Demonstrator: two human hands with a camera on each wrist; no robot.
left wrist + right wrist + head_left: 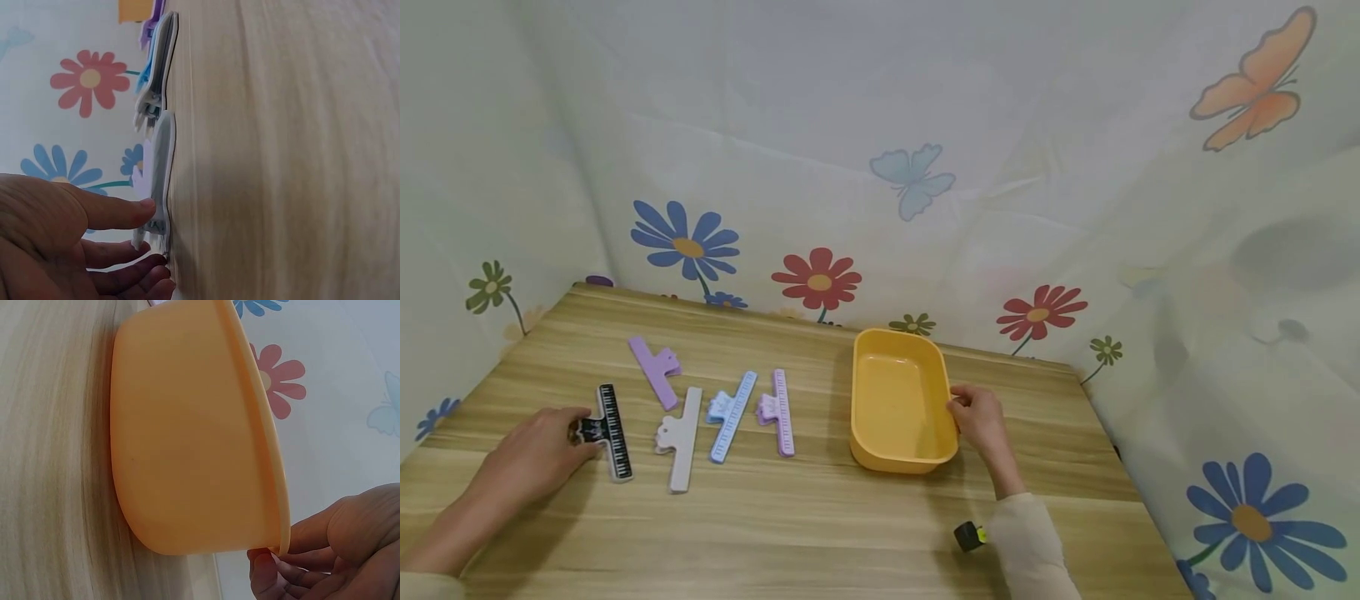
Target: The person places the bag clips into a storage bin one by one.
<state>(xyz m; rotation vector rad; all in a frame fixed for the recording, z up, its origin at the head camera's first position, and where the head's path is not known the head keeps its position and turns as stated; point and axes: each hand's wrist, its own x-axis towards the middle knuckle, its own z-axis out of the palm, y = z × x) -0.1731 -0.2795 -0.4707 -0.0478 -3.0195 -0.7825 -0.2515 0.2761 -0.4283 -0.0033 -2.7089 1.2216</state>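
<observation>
At the left of the head view, my left hand (542, 450) pinches the handle of a black bag clip (615, 433) with a piano-key pattern. The left wrist view shows the thumb (122, 212) on that handle, with the clip's long edge right at the tabletop. My right hand (981, 421) grips the right rim of a yellow plastic bin (898, 462), thumb and fingers on either side of the edge. The bin stands upright on the table with its inside bare. Between the hands lie a purple clip (653, 373), a white clip (683, 442), a blue clip (733, 417) and a lilac clip (784, 412).
A wood-grain table (775, 533) carries everything. A small black object with a yellow-green part (970, 536) is beside the right sleeve (1030, 542). Fabric (790, 125) printed with flowers and butterflies hangs behind and at both sides.
</observation>
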